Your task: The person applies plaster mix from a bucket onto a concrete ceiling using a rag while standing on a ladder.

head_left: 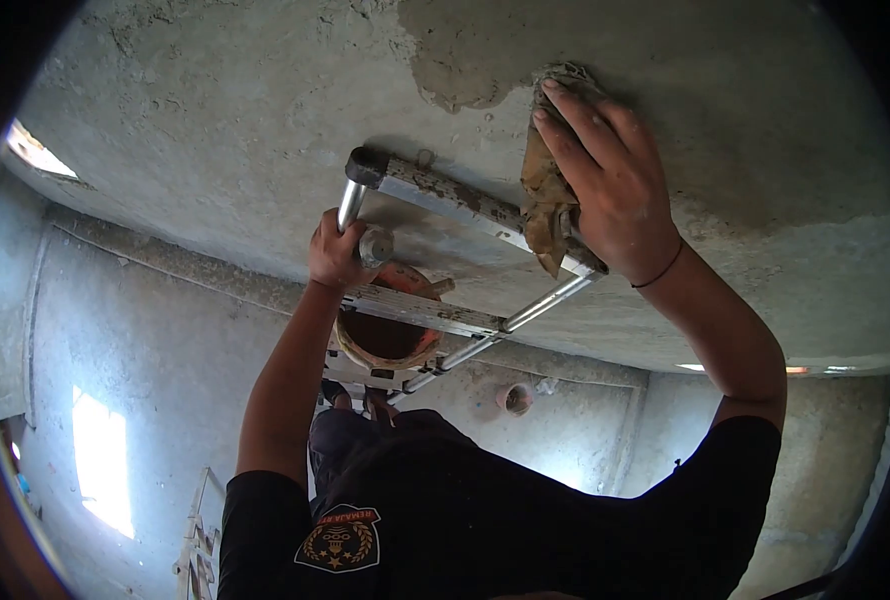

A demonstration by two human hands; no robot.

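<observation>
My right hand (620,185) presses a crumpled piece of brown paper (543,190), smeared with grey, against the rough plastered wall (265,110). Its fingers lie over the paper, pointing up. Around the paper the plaster is darker and looks damp. Lower to the left, my left hand (337,252) is wrapped round the side rail of a metal ladder (450,193), just below its black end cap. Between the rungs, below my hands, shows an orange bucket (402,276) with dark brown contents, partly covered by a rung.
My feet (340,398) are low on the ladder. Further down, a small bucket (515,399) stands on the grey floor, near a pale crumpled thing (547,385). Another ladder-like frame (197,545) is at the lower left. Bright light (102,460) falls on the left.
</observation>
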